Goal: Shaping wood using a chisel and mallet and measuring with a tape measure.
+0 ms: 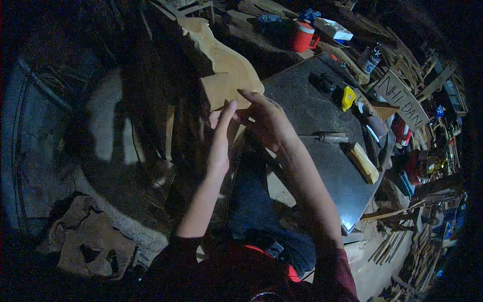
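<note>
Nearest the camera, at the bottom of the frame, is the wearer's dark red shirt [216, 274], with dark trousers [251, 201] just above it. Two bare forearms reach up to the upper centre, where the left hand [220, 138] and the right hand [269, 120] grasp a flat piece of wood [217, 90] by its near end, thumbs on top. The piece is pale and straight-edged. It appears to overlap a longer wooden slab [231, 58] with a wavy outline, which stretches toward the top of the frame.

Right of centre, a dark table [297, 103] carries a screwdriver [333, 136], a rough wood block [363, 163] and a yellow object [347, 98]. A red jug [303, 39] stands at the upper right.

Judging by their edges, both pale pieces look already cut to shape. No join or fastening between them shows, so fitting or finishing may be left; how much, I cannot tell.

The fingers beneath the wood are hidden, and whether the two pieces touch is unclear. Deep shadow swallows the left side, and the round lens darkens the corners.
</note>
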Available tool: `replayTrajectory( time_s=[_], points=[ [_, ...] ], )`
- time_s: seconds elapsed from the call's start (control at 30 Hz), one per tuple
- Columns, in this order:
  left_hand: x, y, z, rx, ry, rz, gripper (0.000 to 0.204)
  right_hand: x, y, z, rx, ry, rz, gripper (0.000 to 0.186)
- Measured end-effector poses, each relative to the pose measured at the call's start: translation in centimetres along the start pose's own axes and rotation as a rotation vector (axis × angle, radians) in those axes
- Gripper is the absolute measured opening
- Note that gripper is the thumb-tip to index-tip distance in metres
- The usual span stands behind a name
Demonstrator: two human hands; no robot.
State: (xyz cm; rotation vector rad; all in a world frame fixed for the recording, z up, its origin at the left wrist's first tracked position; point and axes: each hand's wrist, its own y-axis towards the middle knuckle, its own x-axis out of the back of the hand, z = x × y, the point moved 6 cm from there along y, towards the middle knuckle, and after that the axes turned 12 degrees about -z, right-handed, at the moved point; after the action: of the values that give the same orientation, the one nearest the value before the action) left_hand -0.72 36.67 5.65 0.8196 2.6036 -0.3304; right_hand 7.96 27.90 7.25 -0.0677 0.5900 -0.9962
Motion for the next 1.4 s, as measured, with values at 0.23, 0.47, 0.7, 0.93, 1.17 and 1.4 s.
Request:
replayTrajectory(
  time_s=[0.23, 0.47, 0.7, 0.93, 1.17, 1.4],
  points=[
    [0.1, -0.5, 0.1, 0.023, -0.093, 0.044, 0.037, 0.4, 0.2, -0.9, 0.019, 0.053, 0.064, 0.045],
    [0.2, -2.4, 1.3, -0.235, -0.004, 0.14, 0.057, 4.0, -3.0, -2.5, 0.169, 0.086, 0.122, 0.04],
    [3.8, -12.0, 12.1, 0.072, 0.333, 0.537, 0.062, 18.8, -21.4, -7.3, 0.124, -0.066, -0.213, 0.038],
    [-4.3, -25.5, 18.1, 0.458, 0.707, 1.27, 0.033, 34.7, -41.9, -14.5, 0.264, 0.27, -1.141, 0.034],
    [-11.5, -43.1, 25.9, 1.236, 0.633, 1.533, 0.041, 44.7, -52.4, -27.8, 0.25, 0.512, -1.805, 0.038],
    [-12.1, -46.3, 40.2, 0.346, 1.02, 1.938, 0.055, 43.5, -44.2, -37.1, 0.149, 0.768, -1.659, 0.043]
  ],
)
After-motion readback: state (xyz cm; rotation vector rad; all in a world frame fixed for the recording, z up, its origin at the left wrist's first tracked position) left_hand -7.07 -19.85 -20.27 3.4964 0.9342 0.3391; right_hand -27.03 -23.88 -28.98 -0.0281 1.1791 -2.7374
